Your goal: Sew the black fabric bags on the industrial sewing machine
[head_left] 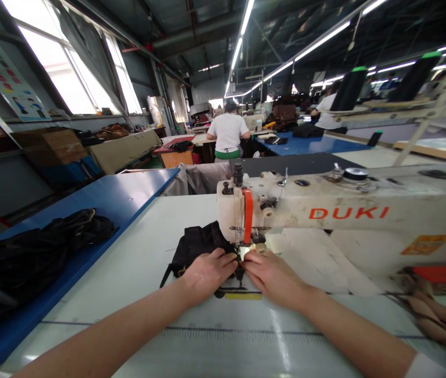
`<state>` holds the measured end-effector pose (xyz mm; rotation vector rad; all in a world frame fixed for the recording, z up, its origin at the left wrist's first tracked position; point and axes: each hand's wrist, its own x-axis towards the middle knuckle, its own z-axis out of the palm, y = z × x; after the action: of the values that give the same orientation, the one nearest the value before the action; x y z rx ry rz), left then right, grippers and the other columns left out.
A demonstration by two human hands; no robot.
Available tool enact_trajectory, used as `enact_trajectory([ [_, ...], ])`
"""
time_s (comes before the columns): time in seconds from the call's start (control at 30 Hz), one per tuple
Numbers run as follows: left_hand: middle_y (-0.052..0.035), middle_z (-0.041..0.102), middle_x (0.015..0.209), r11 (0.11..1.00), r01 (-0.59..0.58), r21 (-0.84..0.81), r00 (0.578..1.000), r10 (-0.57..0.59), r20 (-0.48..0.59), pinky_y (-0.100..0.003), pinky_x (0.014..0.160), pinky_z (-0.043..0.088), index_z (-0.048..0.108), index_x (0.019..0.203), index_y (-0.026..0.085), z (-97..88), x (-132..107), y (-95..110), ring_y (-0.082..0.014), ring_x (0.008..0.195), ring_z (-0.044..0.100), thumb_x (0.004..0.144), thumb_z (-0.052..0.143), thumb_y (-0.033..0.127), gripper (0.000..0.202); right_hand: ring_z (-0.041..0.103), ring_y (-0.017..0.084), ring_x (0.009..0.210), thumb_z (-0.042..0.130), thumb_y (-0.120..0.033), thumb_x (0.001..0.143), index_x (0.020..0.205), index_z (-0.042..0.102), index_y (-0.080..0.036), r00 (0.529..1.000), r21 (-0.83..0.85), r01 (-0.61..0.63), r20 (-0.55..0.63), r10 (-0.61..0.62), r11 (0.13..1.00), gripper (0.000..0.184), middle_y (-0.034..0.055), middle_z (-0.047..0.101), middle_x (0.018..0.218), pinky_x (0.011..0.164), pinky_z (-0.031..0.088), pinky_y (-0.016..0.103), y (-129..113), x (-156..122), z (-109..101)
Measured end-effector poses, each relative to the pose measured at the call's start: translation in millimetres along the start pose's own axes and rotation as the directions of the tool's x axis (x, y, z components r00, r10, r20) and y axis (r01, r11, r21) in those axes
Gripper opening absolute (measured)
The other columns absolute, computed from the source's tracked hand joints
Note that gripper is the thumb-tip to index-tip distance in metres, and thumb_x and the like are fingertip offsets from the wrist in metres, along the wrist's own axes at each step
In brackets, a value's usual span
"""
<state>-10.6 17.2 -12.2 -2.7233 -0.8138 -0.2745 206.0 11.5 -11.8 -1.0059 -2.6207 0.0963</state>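
Head view shows the left hand (pixel 207 273) and right hand (pixel 272 275) pressing flat, fingers meeting, on a crumpled black fabric piece (pixel 199 244) under the needle of a cream DUKI sewing machine (pixel 344 212) on the white worktable (pixel 147 247); neither hand clenches.
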Motion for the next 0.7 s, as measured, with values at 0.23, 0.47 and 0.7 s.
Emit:
enact_trajectory([
  [0.23,-0.0064,0.059,0.119,0.998,-0.06,-0.019,0.997,0.061,0.047,-0.028,0.069,0.051,0.058,0.105,0.017,-3.8,2.7,-5.8,-0.02,0.096,0.053,0.093,0.043,0.021,0.02,0.052,0.02,0.086,0.046,-0.013,0.089,0.089,0.063,-0.017,1.0,-0.015,-0.008,0.015,0.008,1.0,0.017,0.0064,0.061,0.093,0.078,0.042,0.034,-2.2,1.7,-0.4],
  [0.47,-0.0077,0.062,0.113,0.995,-0.046,-0.093,0.999,0.048,0.02,-0.03,0.083,0.05,0.057,0.108,0.016,-1.1,2.8,-7.5,-0.0197,0.103,0.053,0.092,0.043,0.016,0.021,0.053,0.02,0.088,0.046,-0.013,0.088,0.091,0.063,-0.017,1.0,0.01,0.006,0.01,-0.006,1.0,0.018,0.0069,0.061,0.093,0.079,0.042,0.035,-1.6,1.5,-1.1],
  [0.7,-0.0079,0.063,0.115,0.993,-0.03,-0.11,0.999,0.026,-0.036,-0.031,0.088,0.05,0.056,0.114,0.015,7.7,-0.9,-10.2,-0.0195,0.105,0.053,0.093,0.042,0.018,0.026,0.053,0.02,0.086,0.045,-0.014,0.089,0.092,0.063,-0.017,1.0,0.012,-0.004,0.012,0.004,1.0,0.018,0.0064,0.061,0.093,0.079,0.041,0.034,-2.7,2.4,-2.9],
])
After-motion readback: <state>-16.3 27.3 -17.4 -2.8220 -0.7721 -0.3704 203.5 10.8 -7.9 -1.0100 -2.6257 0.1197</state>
